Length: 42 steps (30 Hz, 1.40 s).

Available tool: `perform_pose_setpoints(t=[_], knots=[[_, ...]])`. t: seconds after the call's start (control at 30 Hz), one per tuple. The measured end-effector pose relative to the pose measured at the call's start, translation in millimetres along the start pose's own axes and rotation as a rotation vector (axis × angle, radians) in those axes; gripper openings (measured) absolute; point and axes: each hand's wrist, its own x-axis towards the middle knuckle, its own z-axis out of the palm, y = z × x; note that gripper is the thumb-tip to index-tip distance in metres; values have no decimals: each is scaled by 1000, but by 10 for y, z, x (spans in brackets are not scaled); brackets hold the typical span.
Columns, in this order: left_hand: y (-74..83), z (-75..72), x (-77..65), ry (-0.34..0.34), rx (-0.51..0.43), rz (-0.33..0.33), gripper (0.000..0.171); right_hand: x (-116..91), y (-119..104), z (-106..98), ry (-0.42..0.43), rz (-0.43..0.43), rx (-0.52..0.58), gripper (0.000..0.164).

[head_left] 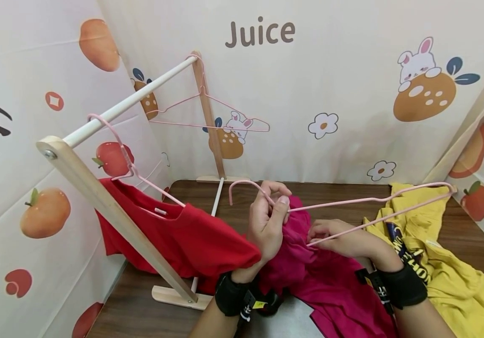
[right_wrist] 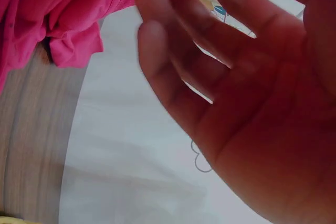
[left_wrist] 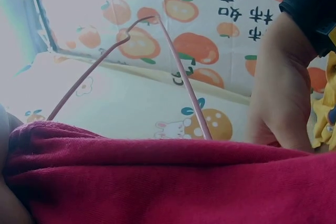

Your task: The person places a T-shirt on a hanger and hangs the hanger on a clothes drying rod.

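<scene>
A pink clothes hanger [head_left: 343, 203] slants to the right, its hook pointing left, one end inside a magenta shirt [head_left: 294, 263]. My left hand [head_left: 267, 220] grips the hanger just below the hook, thumb over the wire, with shirt cloth bunched against it. My right hand [head_left: 343, 237] pinches the shirt's edge beside the hanger's lower wire. Between both hands the magenta edge [left_wrist: 173, 156] stretches taut in the left wrist view. The right wrist view shows the right palm [right_wrist: 262, 114] with fingertips at the cloth; the thumb's tip is hidden.
At left stands a clothes rack with a white rail [head_left: 132, 101] and wooden legs. A red shirt [head_left: 174, 239] hangs there on a pink hanger; a bare pink hanger [head_left: 208, 126] hangs farther back. A yellow shirt [head_left: 449, 272] lies on the brown table [head_left: 339, 188] at right.
</scene>
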Motion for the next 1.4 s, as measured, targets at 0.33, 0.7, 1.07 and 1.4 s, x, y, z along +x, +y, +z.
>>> perform_pose_setpoints(t=[0.33, 0.7, 1.07, 1.4], knots=[[-3, -17, -6, 22, 40, 0, 12, 2, 11, -29, 152, 122, -25, 24], [-48, -80, 7, 32, 247, -30, 12, -408, 156, -527, 473, 202, 311, 16], [-96, -138, 57, -100, 400, -77, 14, -876, 212, -907, 525, -78, 958, 35], [-131, -100, 38, -224, 595, -106, 14, -1053, 96, -981, 628, -27, 941, 32]])
